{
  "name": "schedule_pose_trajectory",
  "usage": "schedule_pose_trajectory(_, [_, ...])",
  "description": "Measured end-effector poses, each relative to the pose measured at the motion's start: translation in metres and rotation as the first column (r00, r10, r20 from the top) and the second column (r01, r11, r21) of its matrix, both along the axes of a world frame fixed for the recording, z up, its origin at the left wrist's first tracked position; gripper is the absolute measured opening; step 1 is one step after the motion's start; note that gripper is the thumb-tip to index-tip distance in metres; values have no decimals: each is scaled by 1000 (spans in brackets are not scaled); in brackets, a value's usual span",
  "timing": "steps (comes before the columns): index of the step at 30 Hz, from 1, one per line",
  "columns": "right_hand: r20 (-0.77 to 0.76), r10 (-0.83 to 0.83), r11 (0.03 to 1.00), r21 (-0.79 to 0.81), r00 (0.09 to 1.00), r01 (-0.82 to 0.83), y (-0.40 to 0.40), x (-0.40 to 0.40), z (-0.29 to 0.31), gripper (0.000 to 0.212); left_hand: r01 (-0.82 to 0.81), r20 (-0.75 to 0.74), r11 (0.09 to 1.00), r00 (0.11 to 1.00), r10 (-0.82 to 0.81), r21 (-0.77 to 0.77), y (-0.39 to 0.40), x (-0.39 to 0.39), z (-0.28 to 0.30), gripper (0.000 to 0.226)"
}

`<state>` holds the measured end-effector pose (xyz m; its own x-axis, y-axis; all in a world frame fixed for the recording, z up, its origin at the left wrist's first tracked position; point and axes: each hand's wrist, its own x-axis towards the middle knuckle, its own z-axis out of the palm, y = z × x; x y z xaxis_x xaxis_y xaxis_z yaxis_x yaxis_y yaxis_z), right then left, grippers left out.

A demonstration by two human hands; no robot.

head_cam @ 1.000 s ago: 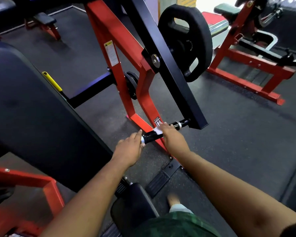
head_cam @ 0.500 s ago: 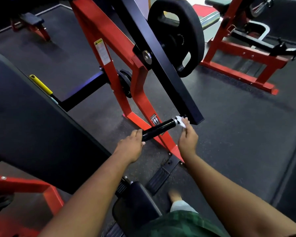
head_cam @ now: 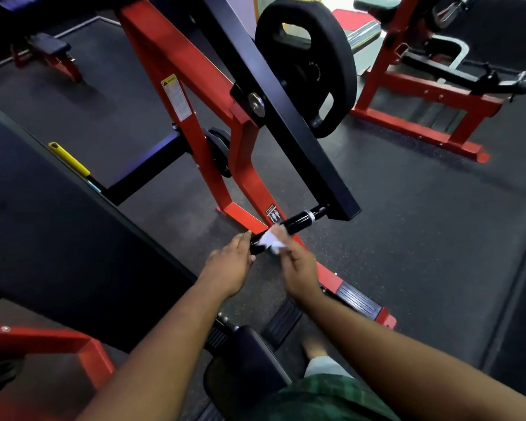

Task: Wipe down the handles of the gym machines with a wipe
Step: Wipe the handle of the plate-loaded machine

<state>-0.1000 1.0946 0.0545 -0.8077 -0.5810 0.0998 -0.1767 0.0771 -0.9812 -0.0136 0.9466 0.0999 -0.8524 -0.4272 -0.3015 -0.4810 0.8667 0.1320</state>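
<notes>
Right hand (head_cam: 298, 265) presses the wipe (head_cam: 272, 240) on the handle (head_cam: 289, 227).

The right hand (head_cam: 298, 265) holds a white wipe (head_cam: 272, 240) against the near part of a black handle (head_cam: 289, 224). The left hand (head_cam: 230, 265) grips the handle's near end. The handle sticks out from a black lever arm (head_cam: 274, 95) on a red frame (head_cam: 176, 65). A black weight plate (head_cam: 331, 65) hangs behind the arm, and a dark pad (head_cam: 43, 214) fills the left.
</notes>
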Motion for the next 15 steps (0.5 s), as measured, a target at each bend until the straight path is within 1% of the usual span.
schedule_pose_trajectory(1, [-21,-77,997,30,997,78,2,-21,0,48,-5,8,1000,1000,5,-14,1,-1,1,61])
schedule_pose_trajectory(2, [-89,-128,986,95,988,137,3,-45,-2,47,-10,17,1000,1000,10,-26,3,-2,1,60])
schedule_pose_trajectory(3, [-171,-131,963,213,976,167,2,-66,-5,46,-11,26,999,1000,12,-36,3,-3,2,60])
schedule_pose_trajectory(5, [-347,-1,857,482,938,179,-4,-86,-7,49,-7,43,999,999,9,-49,3,-3,3,60])
schedule_pose_trajectory(6, [-383,67,823,543,921,166,-8,-86,-6,49,-5,51,999,999,8,-51,3,-3,3,59])
schedule_pose_trajectory(7, [-376,112,814,565,920,132,-14,-80,-5,47,-5,56,999,998,8,-53,3,-3,3,58])
schedule_pose_trajectory(9, [-351,181,826,562,919,52,-22,-55,2,46,-4,55,998,998,8,-66,2,-4,1,57])
schedule_pose_trajectory(12, [-373,275,872,484,886,-67,-29,-19,5,57,-10,40,998,999,13,-59,1,-4,-3,57])
schedule_pose_trajectory(14, [-312,380,881,409,871,-237,-20,-4,9,53,-12,40,998,999,14,-56,2,-2,-4,58])
schedule_pose_trajectory(15, [-220,376,900,320,900,-298,-13,-2,15,45,-13,48,998,999,16,-63,2,-2,-4,59])
